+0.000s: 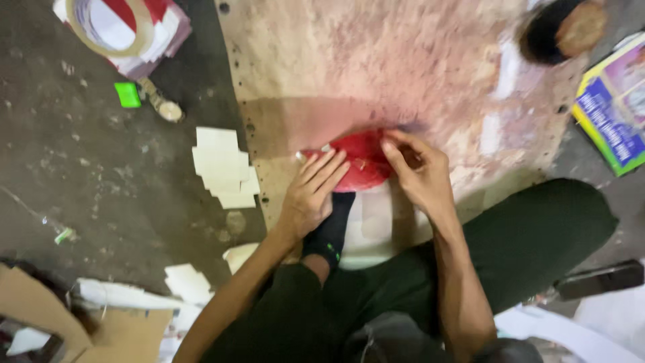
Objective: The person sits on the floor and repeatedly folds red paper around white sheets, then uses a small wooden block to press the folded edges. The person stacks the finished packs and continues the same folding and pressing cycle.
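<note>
A red piece of paper or plastic (359, 156) lies on a stained wooden board (376, 60) on the floor. My left hand (310, 195) presses flat on its left edge, fingers stretched out. My right hand (416, 171) pinches the red piece's upper right edge with curled fingers. I sit on the floor, one leg in dark trousers and a black sock (330, 232) tucked under my left hand. White paper (376, 228) lies beneath the red piece, partly hidden by my arms.
A stack of white cards (225, 168) lies left of the board. A tape roll (111, 27) on red-and-white sheets and a green block (127, 95) are at top left. A colourful box (611, 107) sits at right, cardboard (40, 309) at bottom left.
</note>
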